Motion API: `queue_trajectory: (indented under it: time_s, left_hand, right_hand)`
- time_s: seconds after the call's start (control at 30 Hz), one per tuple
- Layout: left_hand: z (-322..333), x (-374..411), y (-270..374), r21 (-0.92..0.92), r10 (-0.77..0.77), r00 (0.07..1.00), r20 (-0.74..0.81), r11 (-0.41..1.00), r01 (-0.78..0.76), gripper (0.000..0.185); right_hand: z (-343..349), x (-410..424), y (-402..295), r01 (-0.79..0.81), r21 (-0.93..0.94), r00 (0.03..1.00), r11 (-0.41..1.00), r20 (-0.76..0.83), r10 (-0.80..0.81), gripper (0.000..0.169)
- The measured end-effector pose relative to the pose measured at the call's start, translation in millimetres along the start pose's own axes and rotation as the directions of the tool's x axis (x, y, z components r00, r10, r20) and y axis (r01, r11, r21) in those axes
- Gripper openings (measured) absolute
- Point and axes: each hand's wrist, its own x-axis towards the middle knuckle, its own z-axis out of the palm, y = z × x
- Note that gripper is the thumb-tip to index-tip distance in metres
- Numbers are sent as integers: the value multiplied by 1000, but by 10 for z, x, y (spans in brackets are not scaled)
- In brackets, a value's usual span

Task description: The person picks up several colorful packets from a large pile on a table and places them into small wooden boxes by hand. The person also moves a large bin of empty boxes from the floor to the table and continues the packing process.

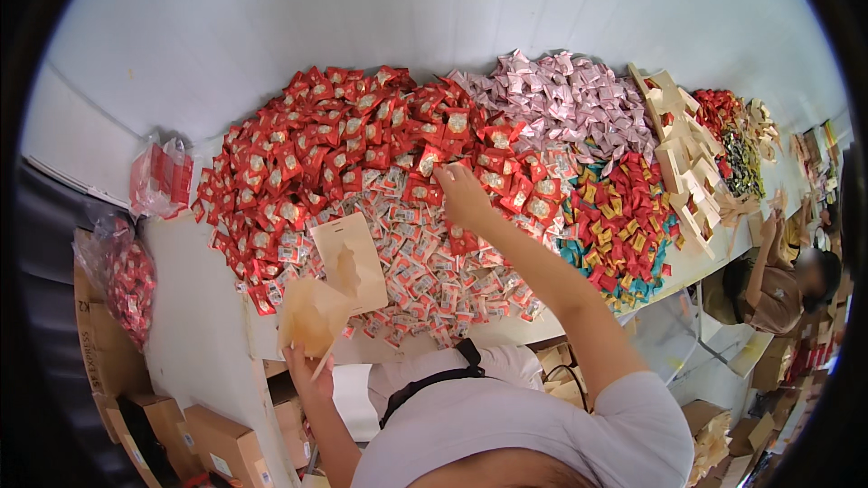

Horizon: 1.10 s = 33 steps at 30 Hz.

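My left hand, low at the left, grips an open cream paper box with a flap bearing a shaped cutout, tilted over the near edge of the table. My right hand reaches into the pile of red wrapped packets, its fingertips at a packet; whether they pinch it is not clear. Below the red packets spreads a heap of small white-and-orange packets. Pale pink packets lie at the back right, and red, yellow and teal wrapped pieces lie in front of them.
Stacked cream paper boxes stand right of the piles. Bagged red packets and a bag with red boxes are at the left. Cardboard boxes sit at lower left. Another person works at the far right. A wall rises behind the table.
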Motion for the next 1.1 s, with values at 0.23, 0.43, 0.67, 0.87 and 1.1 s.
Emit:
queue_trajectory:
  time_s: [0.23,0.43,0.67,0.87,1.1]
  left_hand:
    - [25,-233,-87,-220,-73,994,-79,974,54,25]
    - [7,-152,-147,-109,-129,989,74,985,136,25]
    - [499,-56,-120,-57,-168,983,75,983,172,42]
    - [259,-95,-242,49,-156,981,117,987,151,55]
    - [463,-90,-287,106,-230,969,91,970,220,62]
  right_hand:
    - [271,620,266,3,-347,884,938,439,159,56]
    - [-295,683,469,-399,115,835,909,455,309,51]
    - [351,436,327,-302,-312,871,901,294,393,38]
    - [499,402,134,-82,-526,863,847,388,324,59]
    - [-311,211,607,-56,237,998,970,11,55,58]
